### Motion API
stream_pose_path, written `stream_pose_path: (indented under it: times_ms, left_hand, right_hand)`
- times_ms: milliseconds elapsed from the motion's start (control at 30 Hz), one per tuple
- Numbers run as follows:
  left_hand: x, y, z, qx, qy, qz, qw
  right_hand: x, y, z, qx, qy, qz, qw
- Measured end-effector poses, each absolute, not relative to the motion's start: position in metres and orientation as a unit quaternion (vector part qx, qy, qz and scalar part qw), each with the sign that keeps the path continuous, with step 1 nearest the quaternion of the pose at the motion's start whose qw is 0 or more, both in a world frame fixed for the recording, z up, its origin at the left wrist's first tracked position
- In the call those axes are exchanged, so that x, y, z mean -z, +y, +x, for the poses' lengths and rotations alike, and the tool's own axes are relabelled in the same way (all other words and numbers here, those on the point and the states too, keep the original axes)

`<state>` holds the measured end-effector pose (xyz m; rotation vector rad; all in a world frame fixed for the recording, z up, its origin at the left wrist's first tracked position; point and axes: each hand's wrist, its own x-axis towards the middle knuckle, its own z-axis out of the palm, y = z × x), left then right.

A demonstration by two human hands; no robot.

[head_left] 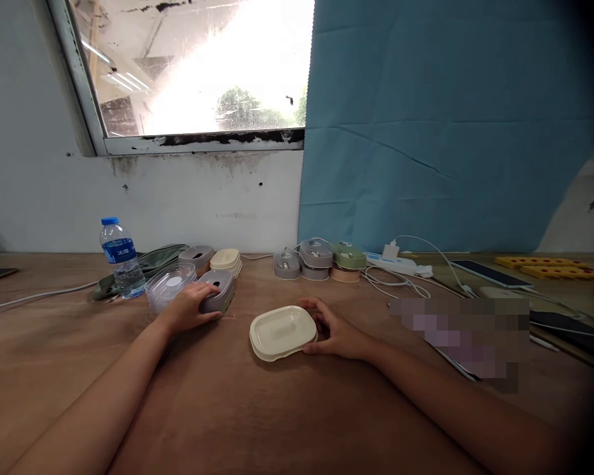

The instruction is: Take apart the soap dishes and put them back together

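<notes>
A cream, rounded oblong lid lies at the middle of the table. My right hand grips its right end, with the thumb at the near edge and fingers at the far edge. Farther left, my left hand is closed around a grey-mauve oval box, fingers over its top and thumb along its near side. A dark opening shows in the top of that box. Beside this hand stands a clear round plastic container. A small stack of cream lids sits behind the grey-mauve box.
A water bottle and a dark green pouch stand at the left. Several finished-looking oval boxes line the wall. A power strip, cables, a phone and yellow perforated pieces occupy the right. One area there is pixelated.
</notes>
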<state>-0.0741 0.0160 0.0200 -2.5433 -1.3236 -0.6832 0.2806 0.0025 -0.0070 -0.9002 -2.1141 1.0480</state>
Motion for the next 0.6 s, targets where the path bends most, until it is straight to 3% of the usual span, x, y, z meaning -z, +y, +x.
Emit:
stream_pose_path:
  times_ms: [600]
  left_hand:
    - [-0.0194, 0.0162, -0.0682, 0.19, -0.49, -0.839, 0.137]
  right_hand:
    - [0.0071, 0.0034, 0.2802, -0.378, -0.806, -0.334, 0.31]
